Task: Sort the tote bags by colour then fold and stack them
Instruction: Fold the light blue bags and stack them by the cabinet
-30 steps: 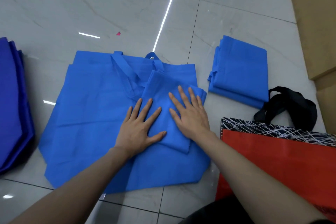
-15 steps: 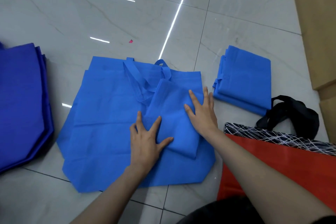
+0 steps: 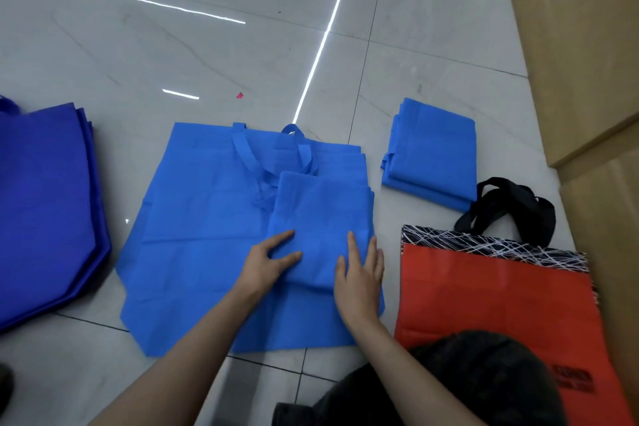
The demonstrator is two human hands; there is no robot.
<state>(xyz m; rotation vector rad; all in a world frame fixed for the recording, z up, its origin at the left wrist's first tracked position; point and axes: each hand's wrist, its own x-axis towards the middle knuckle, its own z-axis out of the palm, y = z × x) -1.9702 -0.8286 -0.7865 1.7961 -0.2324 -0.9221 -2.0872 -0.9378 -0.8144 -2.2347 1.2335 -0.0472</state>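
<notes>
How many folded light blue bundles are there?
2. One folded bundle lies on the flat light blue bags, under the left hand and right hand; a folded stack sits beyond the red bag. Layers may be hidden.

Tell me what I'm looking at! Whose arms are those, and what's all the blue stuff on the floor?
There's no machine here. Those are a person's two bare arms, filmed by a camera worn on their head that looks down at a tiled floor. The left hand and the right hand rest on a folded light-blue bag, one at each side. The bag is lying down, not lifted. Under it is a pile of flat light-blue bags. Farther right sits a stack of folded light-blue bags. Dark-blue bags lie at the left. A red bag with black handles lies at the right, next to cardboard boxes.
</notes>
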